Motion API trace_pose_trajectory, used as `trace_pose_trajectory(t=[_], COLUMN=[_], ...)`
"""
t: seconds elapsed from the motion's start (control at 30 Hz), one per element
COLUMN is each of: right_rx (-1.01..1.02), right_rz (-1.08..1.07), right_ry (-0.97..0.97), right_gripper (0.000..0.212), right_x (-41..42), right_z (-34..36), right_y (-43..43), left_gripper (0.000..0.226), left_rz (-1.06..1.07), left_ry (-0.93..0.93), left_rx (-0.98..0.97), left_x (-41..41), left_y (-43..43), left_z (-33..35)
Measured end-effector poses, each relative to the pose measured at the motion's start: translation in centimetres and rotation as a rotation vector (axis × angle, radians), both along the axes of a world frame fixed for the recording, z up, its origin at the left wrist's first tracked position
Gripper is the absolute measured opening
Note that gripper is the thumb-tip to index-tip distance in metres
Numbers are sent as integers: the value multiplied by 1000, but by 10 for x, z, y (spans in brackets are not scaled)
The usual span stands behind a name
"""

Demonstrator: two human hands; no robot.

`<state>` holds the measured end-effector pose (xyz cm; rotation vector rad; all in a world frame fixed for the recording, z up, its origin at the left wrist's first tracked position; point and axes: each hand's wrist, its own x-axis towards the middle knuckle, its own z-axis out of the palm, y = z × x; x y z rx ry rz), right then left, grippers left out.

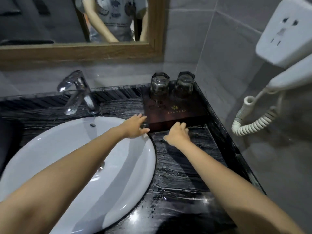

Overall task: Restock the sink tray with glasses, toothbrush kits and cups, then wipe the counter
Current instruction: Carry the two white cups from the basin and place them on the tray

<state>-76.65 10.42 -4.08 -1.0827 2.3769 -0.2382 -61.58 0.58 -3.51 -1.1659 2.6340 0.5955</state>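
A dark brown tray (175, 114) with a gold emblem sits in the back right corner of the black marble counter (182, 166). Two clear glasses stand upside down at its far edge, one on the left (159, 86) and one on the right (184, 85). My left hand (135, 126) reaches to the tray's front left corner with fingers spread, touching or nearly touching it. My right hand (178, 134) rests against the tray's front edge with fingers curled; whether it grips the edge is unclear. No toothbrush kits, cups or cloth are in view.
A white oval basin (55, 157) fills the left, with a chrome faucet (79, 92) behind it. A wood-framed mirror (84, 51) hangs above. A wall hair dryer (287, 48) with a coiled cord (249, 119) is on the right wall. The counter looks wet.
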Motion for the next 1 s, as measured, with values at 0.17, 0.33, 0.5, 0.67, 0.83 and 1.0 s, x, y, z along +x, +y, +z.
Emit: trace_pose_trajectory(t=[0.17,0.33,0.5,0.67,0.83,1.0], right_rx=[257,389,442,400,346,354], right_rz=[462,707,913,1074,1196,1241], right_ry=[-86,-69,-113,-78,-101,-109], right_gripper=[32,54,56,51,38,44], right_x=[34,83,157,248,344,434], right_z=[68,112,146,174,182,166], right_y=[-16,-49,-86,-117,-137,-156], left_gripper=[55,51,50,49,44,44], left_rz=[-13,132,320,554,737,828], left_ry=[-203,-193,-57,57,51,-15], left_rx=[75,211,359,320,304,337], left_x=[60,122,198,305,413,495], left_y=[-6,-11,-16,-13,-10,-16], left_z=[52,92,132,158,155,136])
